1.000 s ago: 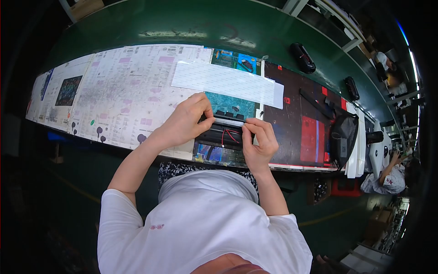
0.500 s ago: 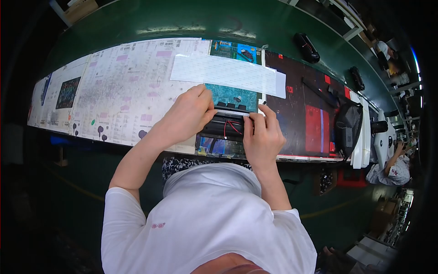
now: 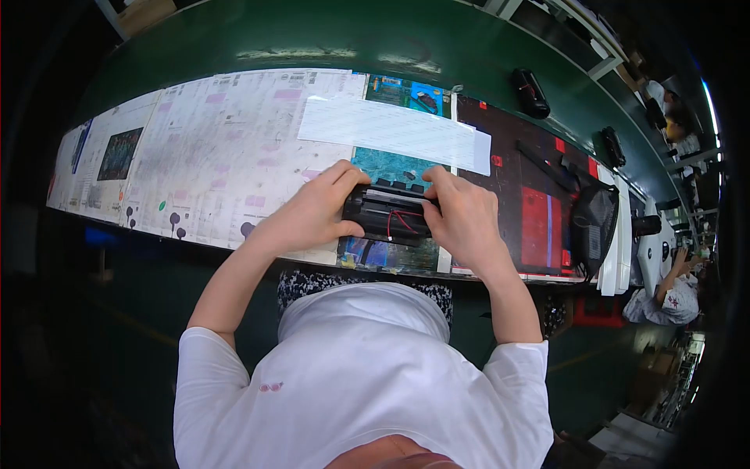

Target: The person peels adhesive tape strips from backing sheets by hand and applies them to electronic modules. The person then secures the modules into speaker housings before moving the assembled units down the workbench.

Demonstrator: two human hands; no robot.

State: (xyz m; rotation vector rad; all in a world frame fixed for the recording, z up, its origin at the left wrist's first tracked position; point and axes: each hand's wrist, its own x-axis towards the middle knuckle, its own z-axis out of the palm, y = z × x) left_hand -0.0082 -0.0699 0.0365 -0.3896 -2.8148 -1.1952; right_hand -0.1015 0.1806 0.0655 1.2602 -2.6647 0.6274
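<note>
A black elongated device [image 3: 383, 211] lies on the work surface near its front edge, with a thin red wire [image 3: 402, 219] and a small white connector on it. My left hand [image 3: 320, 205] grips the device's left end, thumb at the front and fingers at the back. On the right end is my right hand [image 3: 462, 209], its thumb and fingers closed on the casing. A pale strip runs along the upper part of the device. Behind it lie sheets of white strips [image 3: 391, 129].
A black mesh bag [image 3: 594, 223] with a strap lies on the right. Two black devices [image 3: 530, 94] [image 3: 612, 147] rest on the green surface behind. Printed sheets [image 3: 211, 156] cover the left side. Another person [image 3: 668, 301] is at the far right.
My left hand has shifted from pinching the pale strip to gripping the device's left end. My right hand has moved over the right end, its fingers wrapping the casing.
</note>
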